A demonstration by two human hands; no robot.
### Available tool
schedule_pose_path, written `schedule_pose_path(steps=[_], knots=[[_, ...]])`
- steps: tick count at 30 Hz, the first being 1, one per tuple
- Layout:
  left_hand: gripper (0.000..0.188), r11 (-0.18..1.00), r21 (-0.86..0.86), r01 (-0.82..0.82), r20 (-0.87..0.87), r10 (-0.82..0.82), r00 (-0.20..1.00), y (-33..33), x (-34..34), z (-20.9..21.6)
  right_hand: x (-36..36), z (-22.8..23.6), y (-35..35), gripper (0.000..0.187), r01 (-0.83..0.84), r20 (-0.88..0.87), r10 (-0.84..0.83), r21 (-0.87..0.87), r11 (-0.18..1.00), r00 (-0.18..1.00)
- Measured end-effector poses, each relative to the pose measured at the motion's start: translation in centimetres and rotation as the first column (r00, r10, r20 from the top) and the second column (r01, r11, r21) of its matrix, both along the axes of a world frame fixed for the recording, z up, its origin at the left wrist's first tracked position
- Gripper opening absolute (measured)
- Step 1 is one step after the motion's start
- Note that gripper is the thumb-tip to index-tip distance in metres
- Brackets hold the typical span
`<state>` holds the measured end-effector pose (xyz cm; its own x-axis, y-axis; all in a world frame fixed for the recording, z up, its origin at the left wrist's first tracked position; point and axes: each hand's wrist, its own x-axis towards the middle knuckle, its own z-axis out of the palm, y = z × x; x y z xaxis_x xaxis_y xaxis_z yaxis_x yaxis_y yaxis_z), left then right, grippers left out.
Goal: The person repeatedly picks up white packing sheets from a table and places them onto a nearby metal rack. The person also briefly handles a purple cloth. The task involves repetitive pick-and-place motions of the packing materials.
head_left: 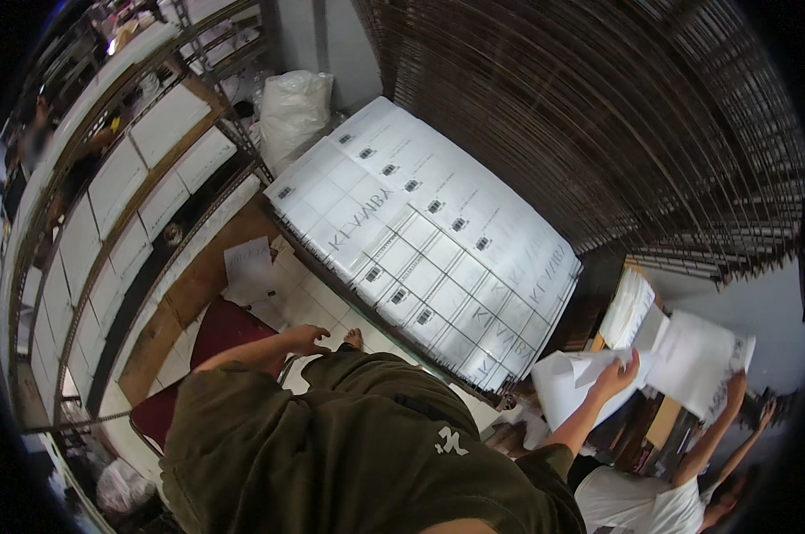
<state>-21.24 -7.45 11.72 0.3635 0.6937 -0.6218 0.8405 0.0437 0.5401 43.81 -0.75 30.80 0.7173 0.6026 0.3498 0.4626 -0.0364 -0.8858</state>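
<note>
My left hand [306,340] hangs beside my olive-green shirt, above the seat of a red chair [229,334]. Its fingers are loosely bent and apart, with nothing seen in them. Off to the right, my right hand [614,377] has its fingers closed at the edge of a large white sheet [563,381], which is partly folded over. Just beyond it, another person in a white shirt [638,500] holds up a second white sheet [690,356] with dark marks on it. Part of my sheet is hidden behind my hand and forearm.
A large strapped block of white cartons [420,249] stands ahead of me. Metal shelves with white boxes [109,191] line the left. Brown slatted screens [589,116] hang at the far right. A stuffed plastic sack [294,111] sits by the wall, and a paper [249,267] lies near the shelves.
</note>
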Motion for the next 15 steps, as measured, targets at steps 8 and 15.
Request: schedule_pose_path(steps=[8, 15], knots=[[0.064, 0.994, -0.006, 0.108, -0.250, -0.106, 0.962, 3.0, -8.0, 7.1, -19.6, 5.3, 13.2, 0.058, -0.652, -0.114, 0.676, -0.420, 0.632, 0.728], [0.062, 0.807, 0.078, -0.585, -0.078, 0.590, 0.804, -1.9, -9.8, -5.0, -36.1, 6.5, 16.5, 0.061, -0.890, -0.332, 0.908, -0.448, 0.086, 0.255]])
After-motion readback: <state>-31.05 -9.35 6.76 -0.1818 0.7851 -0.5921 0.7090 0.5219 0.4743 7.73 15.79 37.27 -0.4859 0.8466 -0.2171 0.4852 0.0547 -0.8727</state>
